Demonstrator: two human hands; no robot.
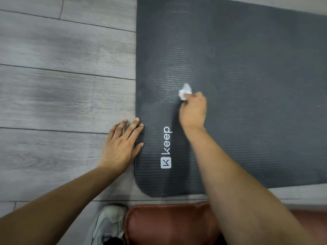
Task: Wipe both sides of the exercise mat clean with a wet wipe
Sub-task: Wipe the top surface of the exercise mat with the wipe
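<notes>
Pinching the wet wipe (184, 91) in our right hand (193, 110), left hand (122, 141) flat, we judge the exercise mat (247, 85) underside untouched.

The floor (62, 85) is grey wood-look planks running left to right. A dark grey ribbed exercise mat (247, 68) lies flat on it, rounded corner nearest. At the near edge, a pale shoe (108, 223) and a brown leather cushion (169, 225) rest on the planks.
</notes>
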